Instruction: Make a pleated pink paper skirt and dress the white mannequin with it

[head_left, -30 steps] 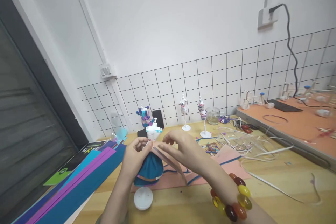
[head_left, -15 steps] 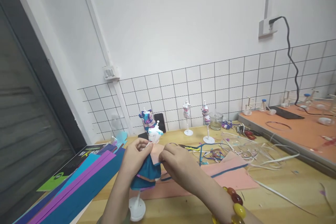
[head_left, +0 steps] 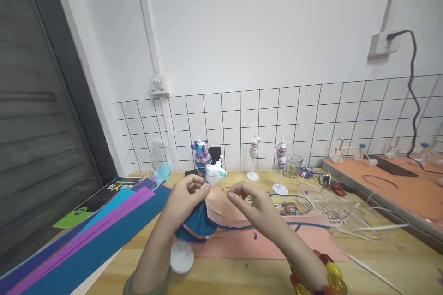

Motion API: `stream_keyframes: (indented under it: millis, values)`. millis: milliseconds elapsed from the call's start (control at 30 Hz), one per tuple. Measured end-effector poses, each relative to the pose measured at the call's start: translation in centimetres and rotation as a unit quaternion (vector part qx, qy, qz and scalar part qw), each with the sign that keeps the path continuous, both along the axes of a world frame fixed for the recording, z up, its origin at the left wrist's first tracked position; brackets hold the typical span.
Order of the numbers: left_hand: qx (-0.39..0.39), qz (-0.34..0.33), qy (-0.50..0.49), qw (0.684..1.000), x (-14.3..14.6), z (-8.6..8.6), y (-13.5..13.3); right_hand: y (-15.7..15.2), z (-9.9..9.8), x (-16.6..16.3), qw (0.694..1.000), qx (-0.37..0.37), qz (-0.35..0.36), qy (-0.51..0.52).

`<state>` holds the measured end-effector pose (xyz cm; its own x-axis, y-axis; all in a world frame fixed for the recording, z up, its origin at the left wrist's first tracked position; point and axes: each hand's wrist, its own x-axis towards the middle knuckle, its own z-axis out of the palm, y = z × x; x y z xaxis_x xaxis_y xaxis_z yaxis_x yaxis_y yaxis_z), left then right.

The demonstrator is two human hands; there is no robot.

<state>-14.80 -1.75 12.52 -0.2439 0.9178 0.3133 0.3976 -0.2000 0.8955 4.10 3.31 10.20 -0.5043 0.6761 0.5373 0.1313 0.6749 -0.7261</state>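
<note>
The left hand (head_left: 188, 199) is pinching a peach strip (head_left: 220, 206) at the waist of a small white form (head_left: 215, 173), the thumb pressing from the near side. The right hand (head_left: 252, 203) is hovering off to the right, fingers loosely curled apart; I'm seeing nothing held there, but whether its tips are brushing the strip I can't tell.

The form is leaning: its base (head_left: 182, 257) is sitting nearest the person and to the left, while the bust is pointing away and to the right, just beyond the left fingertips. So the left hand is the nearer of the 2, touching the waist, and the strip is running from there rightward, towards the right hand. A blue skirt (head_left: 199, 222) is hanging just below the left thumb. Underneath, a pink sheet (head_left: 238, 246) is lying across the table (head_left: 221, 281), and 3 other forms (head_left: 254, 147) are standing near the wall.
</note>
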Motion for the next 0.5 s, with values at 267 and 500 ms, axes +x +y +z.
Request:
stream_keyframes:
  millis: [267,500]
  values:
    - [-0.026,-0.079,-0.030,0.996,1.7,0.1,-0.2,1.5,-0.8,0.3,0.982,-0.153,0.115,0.007]
    - [-0.010,-0.076,-0.012,0.997,2.0,0.6,-0.8,1.8,-1.2,0.2,0.982,-0.150,0.099,-0.052]
